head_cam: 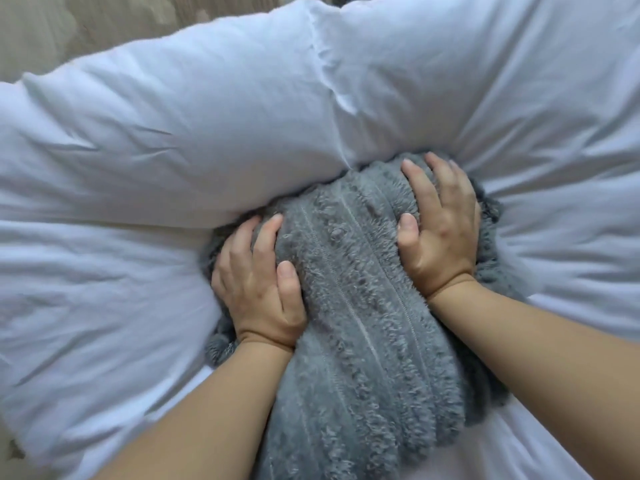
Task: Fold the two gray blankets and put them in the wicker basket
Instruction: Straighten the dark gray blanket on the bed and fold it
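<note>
Blanket (349,299) pressed under left hand (258,285), right hand (441,223).

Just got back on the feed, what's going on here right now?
A person has both hands on a bundled gray blanket lying on white bedding. The left hand and right hand press on its two sides, with their fingers spread over the fuzzy top. The bundle's far end butts against a white pillow. No wicker basket or second blanket is in view, so the putting away has not visibly begun.
</note>
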`<state>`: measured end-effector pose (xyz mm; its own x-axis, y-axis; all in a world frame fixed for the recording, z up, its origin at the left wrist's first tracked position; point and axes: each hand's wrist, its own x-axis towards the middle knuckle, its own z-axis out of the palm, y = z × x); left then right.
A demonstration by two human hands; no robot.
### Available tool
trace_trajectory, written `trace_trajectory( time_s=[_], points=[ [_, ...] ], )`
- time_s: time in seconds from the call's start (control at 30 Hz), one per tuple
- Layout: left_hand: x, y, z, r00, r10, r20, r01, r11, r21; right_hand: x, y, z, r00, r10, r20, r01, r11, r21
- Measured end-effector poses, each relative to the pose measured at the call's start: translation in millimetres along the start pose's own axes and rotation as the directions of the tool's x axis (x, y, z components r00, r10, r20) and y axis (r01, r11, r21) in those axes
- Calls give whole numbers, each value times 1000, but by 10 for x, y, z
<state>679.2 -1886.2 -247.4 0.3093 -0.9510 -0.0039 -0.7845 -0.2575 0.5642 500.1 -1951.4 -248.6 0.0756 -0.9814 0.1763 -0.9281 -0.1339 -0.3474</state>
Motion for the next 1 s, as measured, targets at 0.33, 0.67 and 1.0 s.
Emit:
trace_trajectory(
  time_s=[0.33,0.67,1.0],
  points=[
    [-2,-43,75,999,13,-34,-13,1000,1,13,-6,-7,1000,14,13,-14,1000,-7],
    [22,-40,66,1000,9,5,-9,999,-32,21,-21,-14,998,42,46,-40,998,-56],
    [128,126,-196,968,-52,245,63,997,-38,190,-33,-185,960,106,261,-66,985,-160]
  ],
)
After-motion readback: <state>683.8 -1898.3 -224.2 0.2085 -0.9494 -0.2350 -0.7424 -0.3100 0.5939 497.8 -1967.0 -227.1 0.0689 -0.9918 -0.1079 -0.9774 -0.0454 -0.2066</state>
